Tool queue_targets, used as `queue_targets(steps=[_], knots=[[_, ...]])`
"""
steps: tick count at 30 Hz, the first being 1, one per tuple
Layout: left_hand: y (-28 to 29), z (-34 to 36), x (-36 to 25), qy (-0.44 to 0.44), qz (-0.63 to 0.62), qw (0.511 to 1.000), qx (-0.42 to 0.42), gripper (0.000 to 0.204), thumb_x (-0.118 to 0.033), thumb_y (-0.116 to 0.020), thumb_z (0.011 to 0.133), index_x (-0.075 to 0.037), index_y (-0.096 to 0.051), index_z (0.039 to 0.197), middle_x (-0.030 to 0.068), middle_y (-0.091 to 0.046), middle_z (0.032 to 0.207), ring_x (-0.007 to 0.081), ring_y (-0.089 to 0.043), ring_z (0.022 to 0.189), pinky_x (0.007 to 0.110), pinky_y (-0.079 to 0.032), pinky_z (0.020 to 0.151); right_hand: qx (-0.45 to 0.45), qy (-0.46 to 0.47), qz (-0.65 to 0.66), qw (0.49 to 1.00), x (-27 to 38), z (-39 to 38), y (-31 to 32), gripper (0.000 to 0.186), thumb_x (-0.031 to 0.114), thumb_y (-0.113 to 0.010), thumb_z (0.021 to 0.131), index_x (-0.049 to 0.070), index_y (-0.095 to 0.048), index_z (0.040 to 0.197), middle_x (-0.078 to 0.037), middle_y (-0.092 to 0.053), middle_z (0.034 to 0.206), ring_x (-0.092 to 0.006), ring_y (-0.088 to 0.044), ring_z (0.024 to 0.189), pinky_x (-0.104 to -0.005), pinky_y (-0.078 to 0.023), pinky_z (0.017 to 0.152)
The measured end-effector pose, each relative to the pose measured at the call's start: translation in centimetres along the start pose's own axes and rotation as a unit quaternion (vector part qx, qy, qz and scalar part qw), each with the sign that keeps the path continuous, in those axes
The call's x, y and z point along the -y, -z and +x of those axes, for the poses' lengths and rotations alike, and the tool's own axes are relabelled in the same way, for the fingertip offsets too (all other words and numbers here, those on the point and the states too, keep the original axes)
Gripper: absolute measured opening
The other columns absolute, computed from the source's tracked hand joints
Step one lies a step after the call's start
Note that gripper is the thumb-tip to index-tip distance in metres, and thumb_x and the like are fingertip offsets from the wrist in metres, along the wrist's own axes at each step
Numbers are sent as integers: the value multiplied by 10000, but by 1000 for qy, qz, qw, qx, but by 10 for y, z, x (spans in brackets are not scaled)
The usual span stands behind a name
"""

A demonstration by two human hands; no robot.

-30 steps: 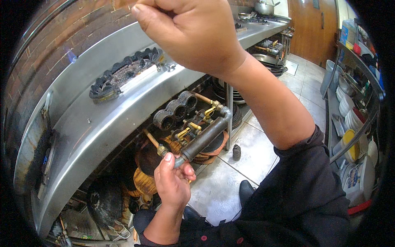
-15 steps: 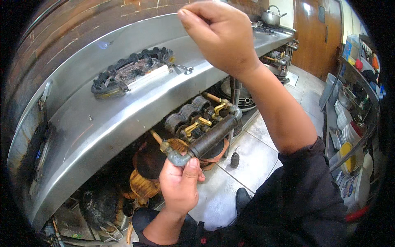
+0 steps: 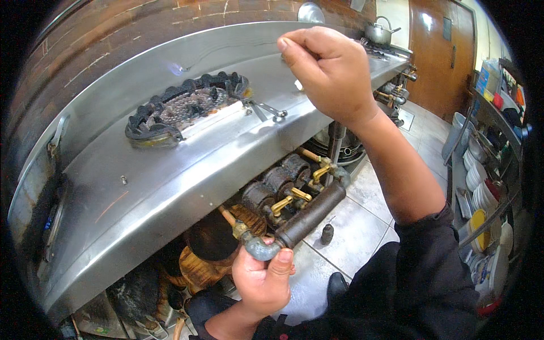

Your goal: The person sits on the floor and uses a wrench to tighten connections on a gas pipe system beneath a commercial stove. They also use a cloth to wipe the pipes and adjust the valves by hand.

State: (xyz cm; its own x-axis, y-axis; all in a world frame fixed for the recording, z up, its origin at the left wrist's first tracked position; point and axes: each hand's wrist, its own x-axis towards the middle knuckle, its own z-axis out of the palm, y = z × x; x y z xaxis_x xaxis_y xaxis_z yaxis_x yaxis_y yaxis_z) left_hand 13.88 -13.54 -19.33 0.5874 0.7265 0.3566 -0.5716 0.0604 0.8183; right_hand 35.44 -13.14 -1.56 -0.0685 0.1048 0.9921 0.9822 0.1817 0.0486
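My left hand [image 3: 262, 283] is closed around the grey elbow fitting [image 3: 262, 248] at the near end of a dark gas pipe [image 3: 313, 215]. Brass valves [image 3: 292, 199] with lever handles branch off that pipe below the counter's front edge. Raised over the counter, my right hand [image 3: 334, 73] has its fingers curled in and thumb pressed against them; anything inside is hidden. To its left, a round black burner [image 3: 187, 105] sits in the steel counter [image 3: 153, 170], with a white bar [image 3: 214, 120] across its near side. Small metal tools [image 3: 267, 110] lie beside the burner.
Blackened pots [image 3: 212, 238] fill the space under the counter. A small dark bottle-like object [image 3: 327, 234] stands on the tiled floor [image 3: 354, 238]. A kettle [image 3: 378, 33] is on the far stove. Stacked dishes [image 3: 481, 184] line a rack at right; a wooden door [image 3: 439, 51] is behind.
The view has shifted, so the pipe and both hands appear lower and further right. My left hand keeps its grip on the elbow; my right hand stays closed and raised.
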Motion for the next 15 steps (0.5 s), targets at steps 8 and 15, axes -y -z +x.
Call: queue_targets(steps=[8,15], knots=[[3,2,4,-14,37,999,34,317,-172,-649,865,-29,-430,1044,64,-549,686,124,-520,559,275,-456,515,98,38,-46,993,-23,9,-46,222,222,-570,813,31,-672,765,-166,-636,753,-346,-616,731,-426,-497,692],[7,4,5,-25,56,997,52,321,-176,-651,867,-25,-433,1048,69,-558,694,113,-523,575,264,-454,517,204,15,-83,975,-23,28,-74,239,248,-547,815,48,-677,794,-182,-632,764,-370,-608,767,-452,-489,722]])
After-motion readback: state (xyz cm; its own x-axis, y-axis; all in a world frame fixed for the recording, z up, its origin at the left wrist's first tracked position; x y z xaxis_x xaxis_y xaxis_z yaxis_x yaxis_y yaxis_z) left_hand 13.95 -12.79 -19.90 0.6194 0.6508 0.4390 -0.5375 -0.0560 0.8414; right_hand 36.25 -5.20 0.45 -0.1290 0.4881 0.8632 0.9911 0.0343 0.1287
